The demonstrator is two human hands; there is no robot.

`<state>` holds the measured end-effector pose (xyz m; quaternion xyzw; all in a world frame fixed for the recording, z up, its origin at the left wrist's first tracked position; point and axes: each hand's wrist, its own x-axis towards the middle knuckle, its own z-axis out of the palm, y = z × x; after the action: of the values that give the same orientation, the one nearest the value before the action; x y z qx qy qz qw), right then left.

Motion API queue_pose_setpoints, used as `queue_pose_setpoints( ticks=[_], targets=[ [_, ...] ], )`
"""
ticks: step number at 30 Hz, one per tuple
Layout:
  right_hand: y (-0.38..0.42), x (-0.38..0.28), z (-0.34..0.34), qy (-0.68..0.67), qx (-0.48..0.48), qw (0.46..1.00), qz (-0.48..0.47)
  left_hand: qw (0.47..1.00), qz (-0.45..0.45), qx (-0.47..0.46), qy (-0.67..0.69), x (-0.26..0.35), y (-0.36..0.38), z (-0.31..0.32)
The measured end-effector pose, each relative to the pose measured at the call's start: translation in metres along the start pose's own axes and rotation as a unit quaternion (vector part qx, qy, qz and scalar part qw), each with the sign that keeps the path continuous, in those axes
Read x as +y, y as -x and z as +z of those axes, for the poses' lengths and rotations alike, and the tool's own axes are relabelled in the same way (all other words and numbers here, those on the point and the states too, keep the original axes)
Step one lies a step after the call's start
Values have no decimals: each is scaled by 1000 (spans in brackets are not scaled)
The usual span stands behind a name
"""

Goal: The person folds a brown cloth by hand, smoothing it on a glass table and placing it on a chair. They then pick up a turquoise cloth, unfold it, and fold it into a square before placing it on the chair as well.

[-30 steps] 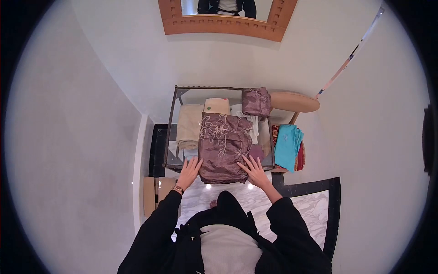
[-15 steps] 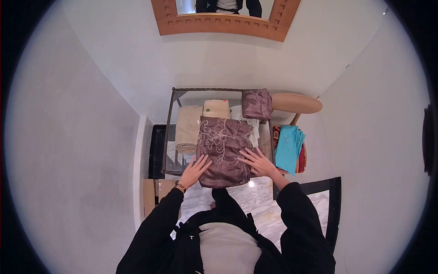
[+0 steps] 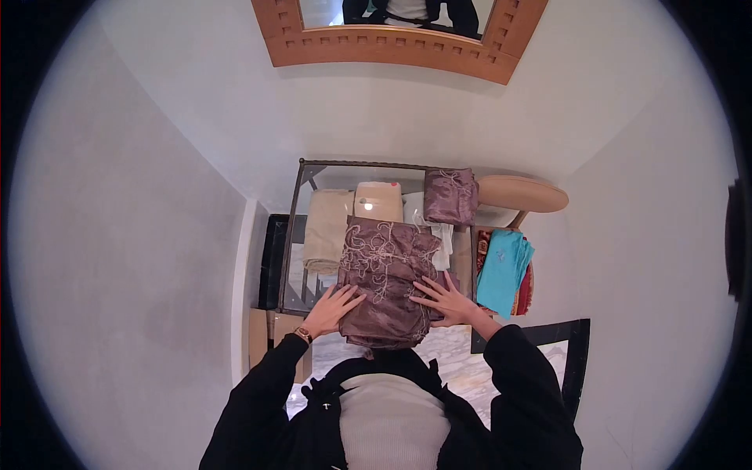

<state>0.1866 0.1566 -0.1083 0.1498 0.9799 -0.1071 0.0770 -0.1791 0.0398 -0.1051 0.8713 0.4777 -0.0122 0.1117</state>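
**Both palms flat on the folded mauve cloth**

Far left on the glass table (image 3: 291, 235) lay a cream folded cloth (image 3: 327, 229), set lengthwise along the left edge, well clear of my working spot. Just right of it, at the far side, stood a small tan box (image 3: 378, 200).

My left hand (image 3: 331, 307) was spread wide, fingers fanned, palm down on the near left part of the embroidered mauve cloth (image 3: 384, 278); it gripped nothing, only pressed. The cloth sat as a thick folded bundle at the near middle of the table, its near end hanging over the table edge toward me, which I judged was why both palms bore down on it.

My right hand (image 3: 446, 300) was likewise open and flat on the near right part, mirroring the left.

Farther right: a second mauve bundle (image 3: 450, 196) on the far right corner, then a turquoise cloth (image 3: 503, 268) stacked beside the table, below a round wooden top (image 3: 523, 193).
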Motion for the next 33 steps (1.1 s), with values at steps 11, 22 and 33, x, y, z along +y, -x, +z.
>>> queue_pose_setpoints(
  ticks=[11,22,33],
  targets=[
    [-1,0,15,-76,82,993,32,977,-43,63,200,-12,-23,-21],
    [-56,-1,54,-391,342,750,409,852,-368,8,373,-72,-80,2],
    [-76,0,27,-155,419,743,498,821,-332,342,313,-42,-125,-10]
  ],
)
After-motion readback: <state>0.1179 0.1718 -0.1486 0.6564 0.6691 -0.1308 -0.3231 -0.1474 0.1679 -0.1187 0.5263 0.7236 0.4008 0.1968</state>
